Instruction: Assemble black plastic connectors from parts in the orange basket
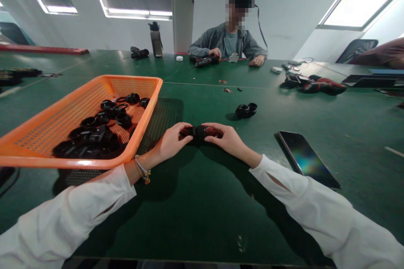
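while a white wall backs the green table, left hand and right hand grip a black fitting between basket and phone, well inside the near edge.

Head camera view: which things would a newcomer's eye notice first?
Probably the orange basket, at left, with black parts inside. Next, at the centre, the left hand and the right hand hold a black piece between them. A dark phone lies to the right on the green table.
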Demonstrator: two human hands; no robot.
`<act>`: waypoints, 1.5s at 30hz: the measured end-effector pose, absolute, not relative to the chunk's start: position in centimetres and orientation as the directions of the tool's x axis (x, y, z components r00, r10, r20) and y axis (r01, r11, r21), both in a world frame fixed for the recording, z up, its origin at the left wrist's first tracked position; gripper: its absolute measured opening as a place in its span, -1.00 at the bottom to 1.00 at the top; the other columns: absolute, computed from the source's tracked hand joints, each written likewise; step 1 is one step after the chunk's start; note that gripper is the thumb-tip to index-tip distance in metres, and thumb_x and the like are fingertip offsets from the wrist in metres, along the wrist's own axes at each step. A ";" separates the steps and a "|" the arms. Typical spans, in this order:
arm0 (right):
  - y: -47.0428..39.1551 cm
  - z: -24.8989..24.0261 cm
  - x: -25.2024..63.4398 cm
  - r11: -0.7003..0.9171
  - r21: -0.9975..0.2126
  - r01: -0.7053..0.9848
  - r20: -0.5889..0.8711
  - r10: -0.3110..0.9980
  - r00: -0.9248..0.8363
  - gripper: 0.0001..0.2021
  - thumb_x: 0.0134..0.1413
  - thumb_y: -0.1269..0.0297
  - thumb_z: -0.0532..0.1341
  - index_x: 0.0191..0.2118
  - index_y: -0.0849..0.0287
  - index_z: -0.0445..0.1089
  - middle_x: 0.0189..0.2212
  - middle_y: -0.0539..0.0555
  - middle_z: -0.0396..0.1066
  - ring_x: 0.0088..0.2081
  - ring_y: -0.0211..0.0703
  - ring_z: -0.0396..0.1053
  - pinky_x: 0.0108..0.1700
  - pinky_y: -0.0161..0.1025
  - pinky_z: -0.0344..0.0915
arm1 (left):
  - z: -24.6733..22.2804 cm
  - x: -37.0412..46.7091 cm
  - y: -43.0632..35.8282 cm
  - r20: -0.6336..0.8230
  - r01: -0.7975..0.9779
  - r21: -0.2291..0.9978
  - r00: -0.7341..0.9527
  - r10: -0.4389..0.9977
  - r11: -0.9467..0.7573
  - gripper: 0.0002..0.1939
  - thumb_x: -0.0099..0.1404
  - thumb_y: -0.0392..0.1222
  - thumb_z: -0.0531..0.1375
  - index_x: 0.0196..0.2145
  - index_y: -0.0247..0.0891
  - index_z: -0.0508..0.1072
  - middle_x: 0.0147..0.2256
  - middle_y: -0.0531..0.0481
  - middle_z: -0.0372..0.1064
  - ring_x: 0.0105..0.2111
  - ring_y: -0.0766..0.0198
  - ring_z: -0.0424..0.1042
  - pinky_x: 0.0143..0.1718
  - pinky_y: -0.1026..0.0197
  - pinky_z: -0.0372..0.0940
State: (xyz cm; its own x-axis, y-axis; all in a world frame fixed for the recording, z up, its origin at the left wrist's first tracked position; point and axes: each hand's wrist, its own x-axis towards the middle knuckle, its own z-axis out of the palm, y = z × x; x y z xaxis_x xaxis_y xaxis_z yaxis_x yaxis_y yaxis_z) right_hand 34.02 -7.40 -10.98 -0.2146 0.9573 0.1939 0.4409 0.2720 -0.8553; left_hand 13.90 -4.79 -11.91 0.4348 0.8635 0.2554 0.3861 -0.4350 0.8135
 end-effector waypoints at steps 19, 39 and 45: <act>-7.4 -10.9 34.0 0.272 -0.834 0.481 0.186 0.958 -0.219 -0.62 -0.11 0.34 0.26 -0.07 0.19 0.44 -0.38 0.05 0.53 -0.39 -0.18 0.44 -0.29 -0.21 0.35 | -11.6 13.9 -4.9 0.250 0.409 0.801 0.434 0.865 -0.437 -0.76 0.11 -0.29 0.16 -0.21 -0.31 0.36 -0.24 -0.06 0.40 -0.27 0.24 0.43 -0.22 0.18 0.37; -7.4 -11.4 34.0 0.355 -0.752 0.556 0.282 0.935 -0.215 -0.60 -0.20 0.45 0.29 -0.11 0.15 0.43 -0.24 0.07 0.46 -0.30 -0.19 0.40 -0.27 -0.22 0.32 | -11.8 13.9 -4.8 0.252 0.418 0.793 0.438 0.863 -0.444 -0.77 0.11 -0.28 0.17 -0.22 -0.31 0.36 -0.22 -0.06 0.39 -0.27 0.25 0.42 -0.23 0.19 0.37; -7.4 -11.2 33.8 0.330 -0.804 0.495 0.262 0.943 -0.204 -0.57 -0.21 0.46 0.29 -0.10 0.15 0.38 -0.32 0.03 0.49 -0.31 -0.19 0.42 -0.29 -0.24 0.32 | -11.7 13.9 -4.9 0.245 0.424 0.791 0.441 0.863 -0.441 -0.76 0.11 -0.29 0.17 -0.21 -0.30 0.37 -0.23 -0.06 0.39 -0.27 0.26 0.41 -0.23 0.20 0.36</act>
